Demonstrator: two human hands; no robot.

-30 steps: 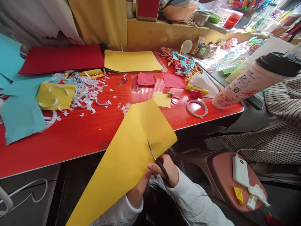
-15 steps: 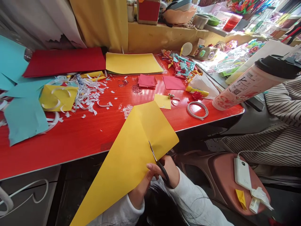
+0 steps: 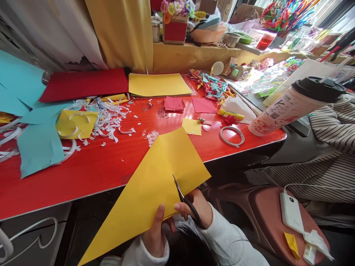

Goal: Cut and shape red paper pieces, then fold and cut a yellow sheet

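A large sheet of yellow paper (image 3: 144, 192) spans the space in front of me, its far end over the edge of the red table. My left hand (image 3: 156, 232) pinches the sheet's near edge, thumb on top. In my right hand (image 3: 201, 208) is a pair of black-handled scissors (image 3: 179, 188), its fingers wrapped round the loops. One blade lies over the paper, pointing away from me, with the sheet between the blades. The lower blade is hidden beneath the paper.
On the red table (image 3: 102, 166) lie white paper scraps (image 3: 108, 125), blue paper (image 3: 41, 147), red paper (image 3: 85, 83) and a yellow stack (image 3: 161, 84). A lidded cup (image 3: 294, 103) stands at the right edge. Beside it sits a person in a striped sleeve (image 3: 327, 125). A pink stool (image 3: 271, 210) holds a power bank (image 3: 291, 210).
My left hand has shifted left along the paper's near edge, away from the scissors. The scissors sit slightly lower and further left in view. The camera view has tilted up a little.
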